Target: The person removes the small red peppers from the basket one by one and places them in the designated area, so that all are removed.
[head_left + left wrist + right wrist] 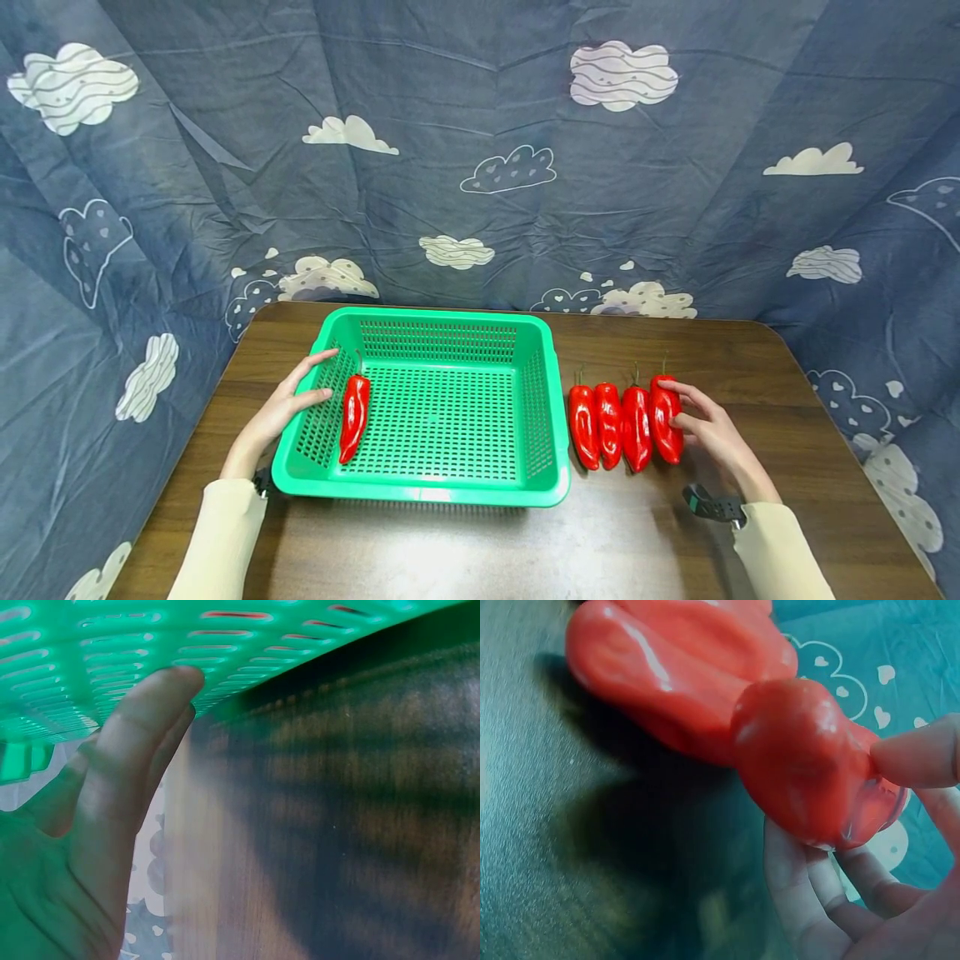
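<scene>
A red pepper (355, 418) lies at the left side inside a green plastic basket (420, 493). At the basket's left rim is my left hand (279, 410), thumb and forefinger apart and fairly straight. In the left wrist view, straight fingers (131, 750) reach up to the slotted wall. To the right of the basket, several glossy red peppers stand in a row, stems away from me. My right hand (712, 429) holds the rightmost red pepper (664, 421) between thumb and fingers. The right wrist view shows this pepper (795, 765) end-on, partly covered by the fingers.
Beside the basket are the other red peppers: one nearest it (582, 425), a second (608, 427) and a third (637, 429). Everything rests on a brown wooden table (375, 550). A dark blue cloth (420, 100) with clouds hangs behind it.
</scene>
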Available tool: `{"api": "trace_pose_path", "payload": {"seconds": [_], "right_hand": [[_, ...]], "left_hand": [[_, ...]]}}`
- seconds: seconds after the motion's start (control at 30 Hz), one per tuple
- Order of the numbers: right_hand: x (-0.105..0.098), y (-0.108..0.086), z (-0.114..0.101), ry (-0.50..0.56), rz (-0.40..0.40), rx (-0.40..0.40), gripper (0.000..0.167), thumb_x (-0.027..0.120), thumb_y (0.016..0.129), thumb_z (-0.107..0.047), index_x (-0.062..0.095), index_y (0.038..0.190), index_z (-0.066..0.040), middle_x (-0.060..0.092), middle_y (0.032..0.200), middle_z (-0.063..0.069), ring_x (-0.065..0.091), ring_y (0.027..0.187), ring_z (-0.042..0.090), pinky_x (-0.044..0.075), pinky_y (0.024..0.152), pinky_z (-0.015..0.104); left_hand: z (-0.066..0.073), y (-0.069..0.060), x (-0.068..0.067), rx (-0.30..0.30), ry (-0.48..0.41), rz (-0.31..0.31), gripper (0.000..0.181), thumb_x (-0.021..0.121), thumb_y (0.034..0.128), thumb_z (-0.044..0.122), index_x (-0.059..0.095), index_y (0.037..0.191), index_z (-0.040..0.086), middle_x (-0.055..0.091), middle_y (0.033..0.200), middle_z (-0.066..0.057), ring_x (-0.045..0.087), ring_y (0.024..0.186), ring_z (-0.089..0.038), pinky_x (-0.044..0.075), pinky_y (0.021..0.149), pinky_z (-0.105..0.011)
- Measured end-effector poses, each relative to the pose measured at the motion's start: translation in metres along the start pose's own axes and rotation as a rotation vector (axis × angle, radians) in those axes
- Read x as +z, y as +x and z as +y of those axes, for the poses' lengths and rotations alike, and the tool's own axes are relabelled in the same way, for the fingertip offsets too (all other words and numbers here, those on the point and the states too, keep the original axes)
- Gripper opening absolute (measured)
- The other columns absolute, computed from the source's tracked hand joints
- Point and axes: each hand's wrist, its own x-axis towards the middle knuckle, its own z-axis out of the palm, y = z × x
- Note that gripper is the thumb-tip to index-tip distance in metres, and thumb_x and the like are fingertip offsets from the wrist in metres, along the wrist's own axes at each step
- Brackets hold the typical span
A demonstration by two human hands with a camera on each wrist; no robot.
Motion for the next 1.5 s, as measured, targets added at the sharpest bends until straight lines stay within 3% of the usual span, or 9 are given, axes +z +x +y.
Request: {"api": "trace_pose_path", "payload": {"seconds": [0.2,0.5,0.73,0.97,1.27,1.5], "right_hand": [[-0.002,0.000,0.006,-0.027,-0.001,0.030,0.049,0.047,0.094,-0.004,0.036,0.142,-0.003,0.039,0.132,0.028,0.056,0.090,0.014,0.053,0.072,0.036],[-0.005,-0.002,0.017,-0.091,0.002,0.041,0.049,0.047,0.093,-0.003,0.037,0.140,-0.001,0.041,0.128,0.028,0.054,0.089,0.014,0.053,0.070,0.034],[-0.002,-0.002,0.019,-0.138,-0.028,0.075,0.053,0.051,0.092,-0.004,0.034,0.143,-0.001,0.036,0.132,0.030,0.049,0.103,0.035,0.052,0.072,0.034],[-0.001,-0.002,0.019,-0.151,-0.040,0.075,0.055,0.052,0.092,-0.003,0.034,0.143,0.000,0.035,0.134,0.031,0.047,0.107,0.040,0.053,0.075,0.036],[-0.005,0.000,0.021,-0.130,-0.001,0.050,0.050,0.051,0.095,-0.007,0.035,0.142,0.001,0.039,0.132,0.032,0.053,0.105,0.035,0.054,0.076,0.038],[-0.009,-0.003,0.016,-0.087,0.064,0.000,0.044,0.051,0.096,-0.007,0.039,0.137,0.004,0.045,0.128,0.031,0.057,0.089,0.005,0.054,0.073,0.033]], "left_hand": [[0.001,0.000,0.000,0.017,0.034,-0.002,0.059,0.054,0.0951,0.010,0.031,0.150,0.014,0.014,0.156,-0.011,0.007,0.141,-0.034,0.011,0.105,-0.063],[0.001,-0.001,0.001,-0.018,0.018,0.001,0.059,0.054,0.0956,0.012,0.031,0.150,0.017,0.011,0.157,-0.009,0.005,0.141,-0.032,0.012,0.105,-0.062],[0.001,-0.002,0.001,-0.019,0.006,0.004,0.059,0.054,0.0957,0.011,0.031,0.150,0.017,0.010,0.157,-0.010,0.005,0.141,-0.033,0.012,0.105,-0.062],[0.003,0.000,0.001,0.000,0.026,0.000,0.060,0.054,0.0954,0.011,0.030,0.150,0.015,0.012,0.157,-0.010,0.007,0.140,-0.033,0.011,0.105,-0.063],[0.002,0.000,0.000,-0.004,0.026,-0.004,0.060,0.054,0.0955,0.012,0.030,0.150,0.015,0.013,0.156,-0.011,0.010,0.140,-0.033,0.014,0.105,-0.062],[0.002,0.000,0.000,0.009,0.039,-0.006,0.060,0.055,0.0948,0.011,0.030,0.150,0.014,0.014,0.157,-0.010,0.008,0.141,-0.034,0.012,0.105,-0.064]]}}
